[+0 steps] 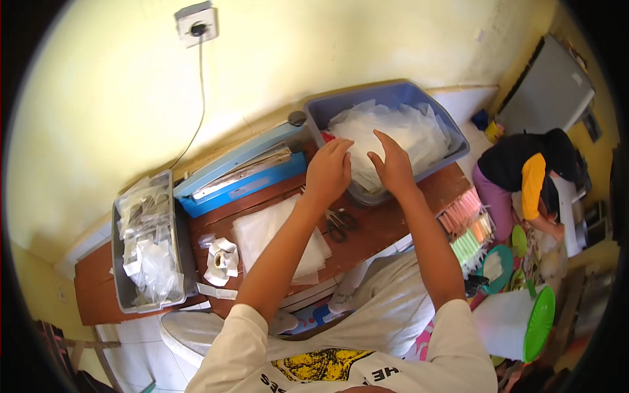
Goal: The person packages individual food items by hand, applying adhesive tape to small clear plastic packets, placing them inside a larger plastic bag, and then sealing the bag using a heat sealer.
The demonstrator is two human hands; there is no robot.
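Observation:
My left hand point(330, 166) is over the near left part of a blue-grey plastic tub point(444, 112), its thumb slightly apart from loosely bent fingers. Over the pile of thin translucent plastic sheets point(388, 123) in that tub is my right hand point(394, 167), thumb and forefinger spread. Nothing shows in either hand; whether the fingertips touch the sheets is unclear. Below my left wrist lie black-handled scissors point(339, 226) on the red-brown wooden bench point(211, 223). A flat stack of translucent sheets point(265, 228) is partly hidden under my left forearm.
A blue impulse sealer point(245, 184) stands by the wall. Left are a grey bin point(179, 236) of clear bags and a label roll point(221, 260). Pink and green wrapped sticks point(464, 221) lie at right. Beyond them a person point(516, 167) bends near a lidded white bucket point(506, 319).

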